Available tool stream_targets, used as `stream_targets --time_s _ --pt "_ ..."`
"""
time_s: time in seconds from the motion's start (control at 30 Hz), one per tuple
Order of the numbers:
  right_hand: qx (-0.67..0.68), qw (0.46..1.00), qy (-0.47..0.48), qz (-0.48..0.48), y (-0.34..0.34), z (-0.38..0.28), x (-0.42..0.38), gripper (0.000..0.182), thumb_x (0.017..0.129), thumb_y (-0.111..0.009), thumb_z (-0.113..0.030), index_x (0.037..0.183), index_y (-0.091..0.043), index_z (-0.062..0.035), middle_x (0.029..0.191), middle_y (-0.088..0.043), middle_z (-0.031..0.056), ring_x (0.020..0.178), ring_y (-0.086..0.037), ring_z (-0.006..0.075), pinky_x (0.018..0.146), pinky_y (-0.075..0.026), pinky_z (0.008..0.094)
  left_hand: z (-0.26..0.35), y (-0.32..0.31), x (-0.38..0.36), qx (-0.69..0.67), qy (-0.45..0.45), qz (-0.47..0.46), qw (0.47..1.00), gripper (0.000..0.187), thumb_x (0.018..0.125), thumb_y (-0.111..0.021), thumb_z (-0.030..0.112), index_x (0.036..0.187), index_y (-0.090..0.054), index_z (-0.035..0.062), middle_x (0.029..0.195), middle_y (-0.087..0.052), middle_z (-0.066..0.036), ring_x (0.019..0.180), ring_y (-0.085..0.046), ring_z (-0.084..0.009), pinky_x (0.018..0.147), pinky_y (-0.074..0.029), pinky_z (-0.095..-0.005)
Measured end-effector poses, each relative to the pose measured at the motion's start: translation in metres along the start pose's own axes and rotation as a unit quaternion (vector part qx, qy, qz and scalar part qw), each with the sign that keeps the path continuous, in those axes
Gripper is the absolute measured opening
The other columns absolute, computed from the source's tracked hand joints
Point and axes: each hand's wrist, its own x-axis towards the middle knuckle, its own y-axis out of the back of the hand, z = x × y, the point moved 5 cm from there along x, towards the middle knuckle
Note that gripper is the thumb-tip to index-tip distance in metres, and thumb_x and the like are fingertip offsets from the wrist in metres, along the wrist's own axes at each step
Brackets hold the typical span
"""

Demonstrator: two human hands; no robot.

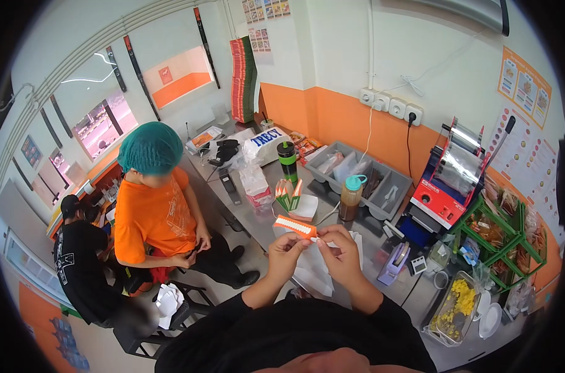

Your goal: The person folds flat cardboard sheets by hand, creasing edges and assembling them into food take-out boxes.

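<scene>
An orange strip with a white toothed or ribbed face (pixel 295 226) is held up over the metal counter. My left hand (pixel 285 253) pinches its lower right part. Close beside it, my right hand (pixel 339 250) has its fingers pressed together at the strip's right end, on a small white bit. White paper (pixel 312 273) lies on the counter below my hands. Just beyond the strip stands a white paper tray (pixel 305 209) with green, white and orange folded pieces (pixel 288 194) by it.
A brown bottle with a teal lid (pixel 352 198), a green-black tumbler (pixel 287 160), a grey divided bin (pixel 388 186), a tape dispenser (pixel 394 264), a red sealing machine (pixel 436 205) and a tray of yellow food (pixel 453 311) stand around. A person in orange (pixel 155 217) is at the left.
</scene>
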Motion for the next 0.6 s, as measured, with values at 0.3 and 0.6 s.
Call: stream_targets --time_s 0.3,0.6 --pt "0.028 1.0 -0.005 0.001 -0.0006 0.0023 0.0003 0.003 0.089 -0.064 0.0 0.092 -0.064 -0.0006 0.106 -0.057 0.0063 0.097 -0.06 0.0118 0.067 -0.057 0.0205 -0.0051 0.0046 -0.0008 0.012 -0.004 -0.013 1.0 0.009 0.086 -0.071 0.001 0.094 -0.066 0.0012 0.09 -0.07 -0.003 0.082 -0.063 -0.0074 0.073 -0.048 -0.0209" --pt "0.035 0.999 0.009 0.001 -0.0029 0.0022 -0.0002 0.001 0.09 -0.063 0.0 0.091 -0.064 -0.0006 0.107 -0.053 0.0057 0.09 -0.056 0.0072 0.057 -0.047 0.016 -0.0035 0.0011 0.0008 -0.009 -0.008 -0.033 0.999 0.015 0.085 -0.071 -0.001 0.097 -0.064 0.0008 0.091 -0.07 -0.005 0.081 -0.064 -0.0084 0.073 -0.049 -0.0209"
